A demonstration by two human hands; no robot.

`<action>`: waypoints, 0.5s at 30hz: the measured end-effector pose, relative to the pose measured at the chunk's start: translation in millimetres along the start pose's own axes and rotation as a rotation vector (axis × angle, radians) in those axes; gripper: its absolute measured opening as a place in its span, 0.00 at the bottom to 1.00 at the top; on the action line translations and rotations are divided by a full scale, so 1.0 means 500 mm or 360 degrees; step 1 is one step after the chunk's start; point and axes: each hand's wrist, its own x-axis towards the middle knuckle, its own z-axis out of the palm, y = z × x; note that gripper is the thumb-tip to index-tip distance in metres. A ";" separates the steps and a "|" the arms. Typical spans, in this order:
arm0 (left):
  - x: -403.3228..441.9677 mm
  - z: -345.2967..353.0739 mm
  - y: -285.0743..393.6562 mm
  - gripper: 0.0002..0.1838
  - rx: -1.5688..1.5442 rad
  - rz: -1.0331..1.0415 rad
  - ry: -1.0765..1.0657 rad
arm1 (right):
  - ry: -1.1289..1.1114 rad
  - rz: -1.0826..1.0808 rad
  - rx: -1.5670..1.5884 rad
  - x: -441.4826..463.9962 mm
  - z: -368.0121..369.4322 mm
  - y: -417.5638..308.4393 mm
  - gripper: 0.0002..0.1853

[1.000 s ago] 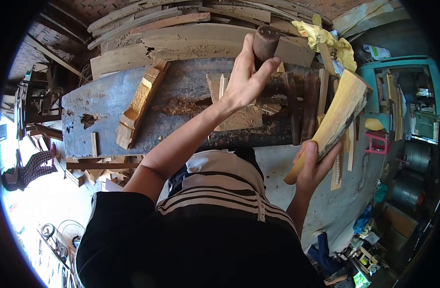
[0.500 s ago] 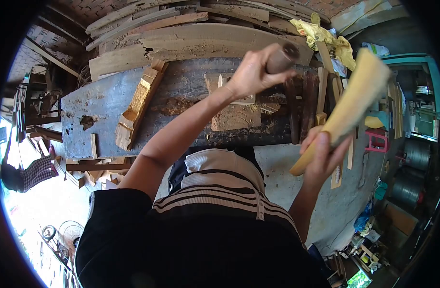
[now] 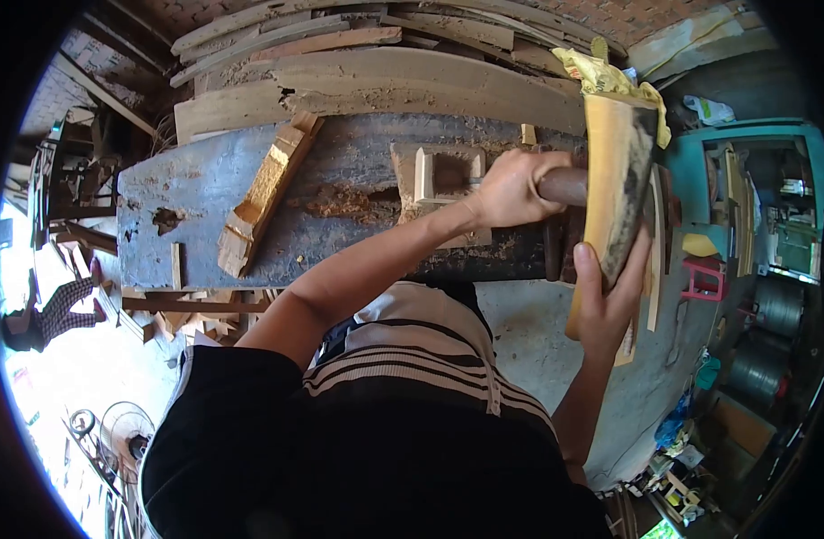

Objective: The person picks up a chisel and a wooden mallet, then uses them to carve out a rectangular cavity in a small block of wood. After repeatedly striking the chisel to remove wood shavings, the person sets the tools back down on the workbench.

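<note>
Currently, I clamp left hand (image 3: 515,190) fingers round the dark cylinder (image 3: 566,186) and right hand (image 3: 603,325) fingers low on the wood piece (image 3: 611,153), whose weight above them may tip it.

The person wears a black top (image 3: 340,440) with short sleeves. Below its hem shows a cream, ribbed garment (image 3: 412,350) crossed by dark stripes of varying width, a pale strip running down one side. Both forearms are bare.
</note>
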 end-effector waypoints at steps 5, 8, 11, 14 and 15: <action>0.031 -0.069 0.010 0.17 -0.0446 -0.0338 0.0403 | 0.0067 0.0070 0.0426 -0.016 0.015 0.021 0.37; 0.052 -0.107 0.018 0.13 -0.0398 -0.0435 0.0773 | 0.0129 0.0253 0.0484 -0.024 0.025 0.036 0.37; 0.038 -0.115 0.017 0.20 -0.0271 -0.0364 0.0832 | 0.0177 0.0290 0.0557 -0.033 0.035 0.038 0.36; 0.011 -0.112 0.008 0.26 -0.0169 -0.0312 0.0794 | 0.0195 0.0264 0.0531 -0.039 0.038 0.039 0.36; 0.002 -0.109 0.004 0.25 -0.0119 -0.0172 0.0794 | 0.0181 0.0257 0.0512 -0.040 0.039 0.039 0.36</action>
